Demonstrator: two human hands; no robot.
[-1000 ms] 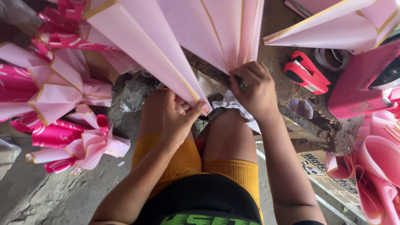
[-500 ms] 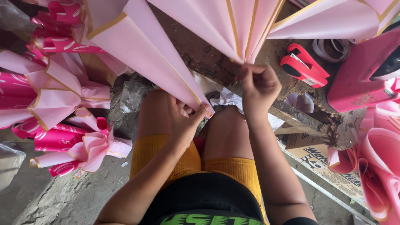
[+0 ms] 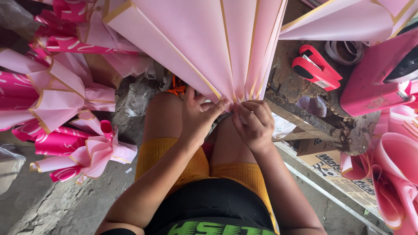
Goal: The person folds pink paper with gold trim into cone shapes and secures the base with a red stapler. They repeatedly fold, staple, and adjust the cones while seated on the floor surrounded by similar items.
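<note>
A large pink wrapping sheet with gold edging (image 3: 209, 43) is gathered into pleats that fan away from me. My left hand (image 3: 198, 115) pinches the gathered point from the left. My right hand (image 3: 254, 124) pinches the same point from the right, fingers curled over the folds. Both hands meet just above my knees, which are covered by yellow shorts (image 3: 174, 159).
Finished pink bouquet wraps (image 3: 65, 91) lie piled at the left. A red stapler (image 3: 315, 67) rests on a worn wooden bench (image 3: 305, 115) at the right, near a pink box (image 3: 374, 82). Rolled pink sheets (image 3: 392, 174) and a cardboard box (image 3: 335, 167) sit at lower right.
The two pleated fans have been brought together into one. My right hand has come down and left until it meets my left hand at the gathered point.
</note>
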